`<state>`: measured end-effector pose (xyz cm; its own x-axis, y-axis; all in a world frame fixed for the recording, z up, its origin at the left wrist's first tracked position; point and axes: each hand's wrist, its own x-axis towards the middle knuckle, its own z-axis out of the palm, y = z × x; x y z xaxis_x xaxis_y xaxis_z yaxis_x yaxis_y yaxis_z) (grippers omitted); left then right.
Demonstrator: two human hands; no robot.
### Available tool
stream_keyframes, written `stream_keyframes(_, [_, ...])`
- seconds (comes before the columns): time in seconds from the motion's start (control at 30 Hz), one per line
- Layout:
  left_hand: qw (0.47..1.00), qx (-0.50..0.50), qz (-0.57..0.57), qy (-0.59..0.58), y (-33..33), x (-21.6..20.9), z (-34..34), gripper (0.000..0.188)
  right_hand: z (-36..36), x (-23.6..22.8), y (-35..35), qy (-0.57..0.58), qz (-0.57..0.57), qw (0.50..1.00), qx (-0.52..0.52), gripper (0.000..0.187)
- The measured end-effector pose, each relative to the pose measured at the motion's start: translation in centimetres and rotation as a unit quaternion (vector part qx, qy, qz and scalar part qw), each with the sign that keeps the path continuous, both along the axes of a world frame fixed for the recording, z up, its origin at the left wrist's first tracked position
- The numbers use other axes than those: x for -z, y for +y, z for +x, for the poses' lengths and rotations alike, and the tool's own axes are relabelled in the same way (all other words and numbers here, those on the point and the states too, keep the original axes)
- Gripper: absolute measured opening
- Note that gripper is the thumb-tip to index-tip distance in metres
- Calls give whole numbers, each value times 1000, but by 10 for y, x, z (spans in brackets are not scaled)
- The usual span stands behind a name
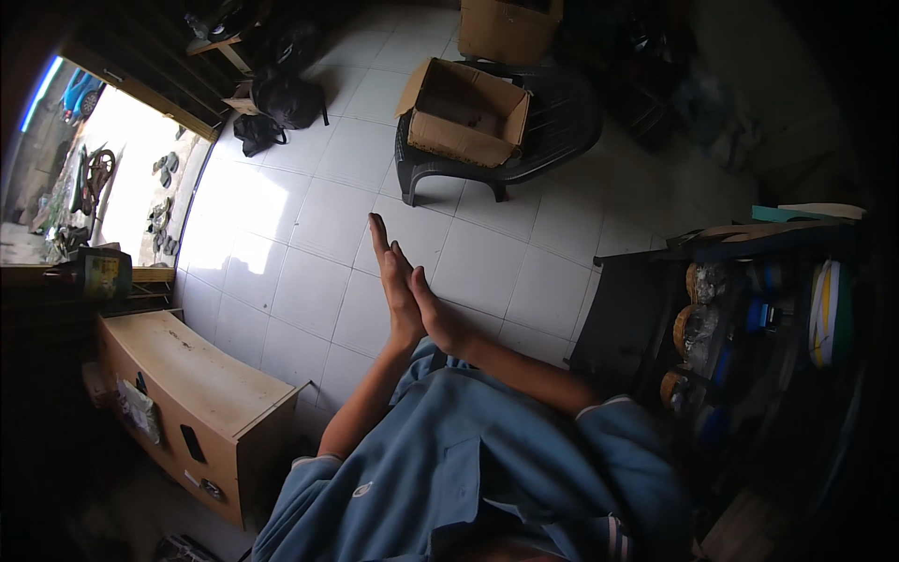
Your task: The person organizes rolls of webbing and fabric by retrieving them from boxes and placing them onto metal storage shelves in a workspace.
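My left hand (397, 295) and my right hand (436, 317) meet palm to palm in front of my blue shirt (421, 436). The fingers of both are stretched out and point away from me. Those of the left reach a little farther than the right's. I see nothing held between the palms, though their inner faces are hidden. Beyond them, an open cardboard box (459, 140) rests on a dark plastic chair (571, 112), well apart from my hands.
White floor tiles (314, 225) lie around me. A wooden cabinet (206, 375) stands at the left, below a bright doorway (122, 178). Black bags (290, 98) sit at the far left. Dark shelving (618, 318) with rolls of tape (688, 328) is close on my right. Another carton (510, 33) is behind the chair.
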<state>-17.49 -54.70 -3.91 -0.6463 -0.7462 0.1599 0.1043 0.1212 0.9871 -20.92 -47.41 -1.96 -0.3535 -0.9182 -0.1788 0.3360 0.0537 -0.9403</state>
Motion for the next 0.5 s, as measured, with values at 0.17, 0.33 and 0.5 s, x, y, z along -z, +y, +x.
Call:
stream_keyframes(0.17, [955, -20, 295, -15, -92, 5, -46, 66, -34, -5, -63, 128, -28, 991, -34, 66])
stream_keyframes(0.33, [965, 77, 249, 11, -120, 9, -94, 62, -101, 25, -142, 189, -33, 980, 57, 60])
stream_keyframes(0.5, [942, 165, 288, -56, -156, 17, -151, 62, -182, 54, -197, 163, 2, 974, 159, 61])
